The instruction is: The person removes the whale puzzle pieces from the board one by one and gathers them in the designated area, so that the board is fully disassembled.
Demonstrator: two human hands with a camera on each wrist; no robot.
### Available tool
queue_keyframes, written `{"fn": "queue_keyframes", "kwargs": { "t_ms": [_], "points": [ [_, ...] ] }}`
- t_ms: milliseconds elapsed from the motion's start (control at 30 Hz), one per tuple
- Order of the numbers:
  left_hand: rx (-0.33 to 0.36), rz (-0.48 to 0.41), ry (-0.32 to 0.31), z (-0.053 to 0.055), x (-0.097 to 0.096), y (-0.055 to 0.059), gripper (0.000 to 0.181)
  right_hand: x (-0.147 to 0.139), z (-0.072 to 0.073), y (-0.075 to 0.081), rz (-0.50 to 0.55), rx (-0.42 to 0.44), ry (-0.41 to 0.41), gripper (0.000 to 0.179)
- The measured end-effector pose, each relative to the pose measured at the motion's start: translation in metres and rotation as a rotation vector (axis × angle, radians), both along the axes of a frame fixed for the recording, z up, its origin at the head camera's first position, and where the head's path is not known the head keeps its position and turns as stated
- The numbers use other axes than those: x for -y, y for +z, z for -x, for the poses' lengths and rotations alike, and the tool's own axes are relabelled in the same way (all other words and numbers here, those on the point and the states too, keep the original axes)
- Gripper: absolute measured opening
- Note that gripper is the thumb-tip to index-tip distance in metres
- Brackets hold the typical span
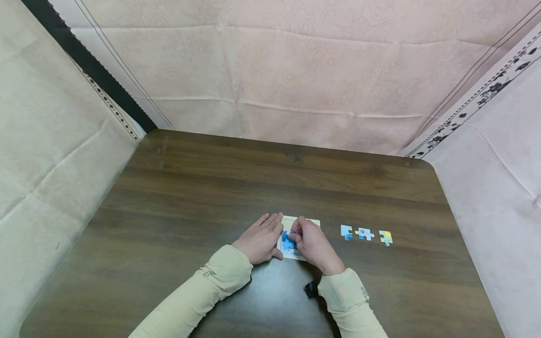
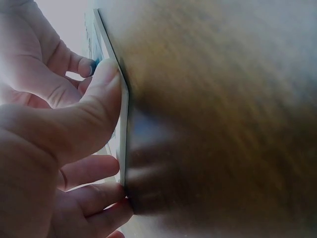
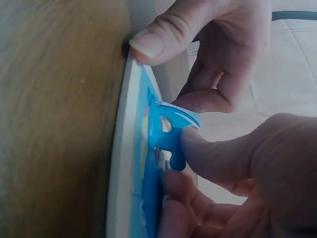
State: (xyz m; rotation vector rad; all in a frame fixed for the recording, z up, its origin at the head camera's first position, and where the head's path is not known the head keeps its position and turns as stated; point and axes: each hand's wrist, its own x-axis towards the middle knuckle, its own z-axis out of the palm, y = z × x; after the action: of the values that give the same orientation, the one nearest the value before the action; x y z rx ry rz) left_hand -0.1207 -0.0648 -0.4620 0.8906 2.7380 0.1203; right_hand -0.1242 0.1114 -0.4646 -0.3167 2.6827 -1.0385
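Note:
A small jigsaw tray [image 1: 291, 257] with a pale rim and a blue picture lies on the table between both hands. Its rim [image 3: 119, 163] shows from the side in the right wrist view. My left hand [image 1: 261, 237] rests along the tray's left side with fingers straight; its thumb [image 2: 105, 79] touches the rim near a corner. Over the tray, my right hand [image 1: 314, 244] pinches a blue puzzle piece [image 3: 171, 131] between thumb and fingers. That piece is tilted up from the picture, and one edge seems to touch it. Fingers hide much of the tray in the head view.
To the right of the tray lie three loose puzzle pieces: a light blue one [image 1: 346, 231], a middle one [image 1: 365, 233] and one with yellow [image 1: 385, 237]. Pale cloth [image 1: 270, 70] hangs beyond the brown wooden table [image 1: 203, 188] and along both sides.

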Motion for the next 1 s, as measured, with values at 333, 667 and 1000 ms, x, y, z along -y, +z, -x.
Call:
{"fn": "queue_keyframes", "kwargs": {
  "t_ms": [333,667,1000],
  "points": [
    [0.035,0.019,0.024,-0.0004,-0.0009,-0.0004,0.077,-0.0054,-0.0001,-0.0005,0.076,0.150,-0.067,0.007],
    [0.023,0.002,0.014,-0.0003,0.0002,-0.0016,0.068,-0.0038,-0.0012,0.0008,0.022,0.098,0.004,0.008],
    [-0.052,-0.016,0.003,0.0008,0.0011,-0.0042,0.044,-0.0033,-0.0020,-0.0002,0.010,0.077,0.015,0.010]
  ]
}}
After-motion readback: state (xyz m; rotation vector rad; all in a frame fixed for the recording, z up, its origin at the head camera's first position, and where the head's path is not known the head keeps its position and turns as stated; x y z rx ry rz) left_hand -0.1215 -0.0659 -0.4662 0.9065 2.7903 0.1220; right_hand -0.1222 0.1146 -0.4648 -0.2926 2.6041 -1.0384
